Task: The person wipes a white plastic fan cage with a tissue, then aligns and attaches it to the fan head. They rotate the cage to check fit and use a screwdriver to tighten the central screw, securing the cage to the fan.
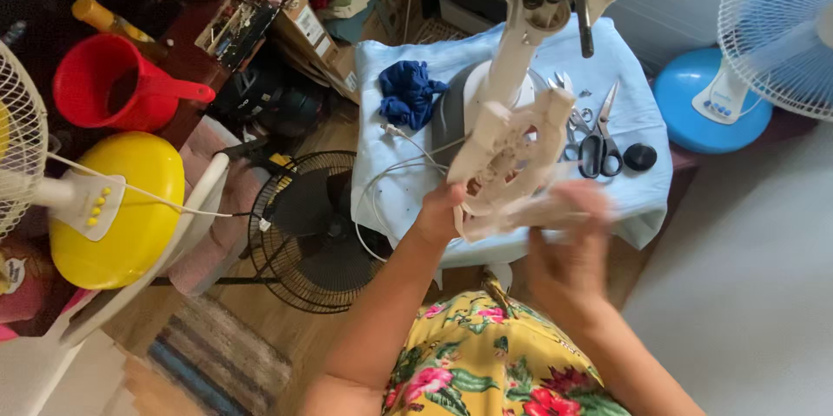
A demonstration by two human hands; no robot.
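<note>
Above the cloth-covered desk (pixel 642 199), the cream fan stand (pixel 508 134) runs lengthwise away from the person, base end nearest. Left hand (pixel 441 212) grips the base; right hand (pixel 568 247), blurred, grip unclear.

Cream fan base (pixel 508 151), black scissors (pixel 599 151)

A cream plastic fan body (pixel 512 134), stripped of its guard and blades, lies tilted across the near edge of a table draped in light blue cloth, its ribbed, cut-out base panel turned toward the person and its motor end with bare shaft pointing to the far edge. A white cord (pixel 390 177) trails from it over the table's left side.
</note>
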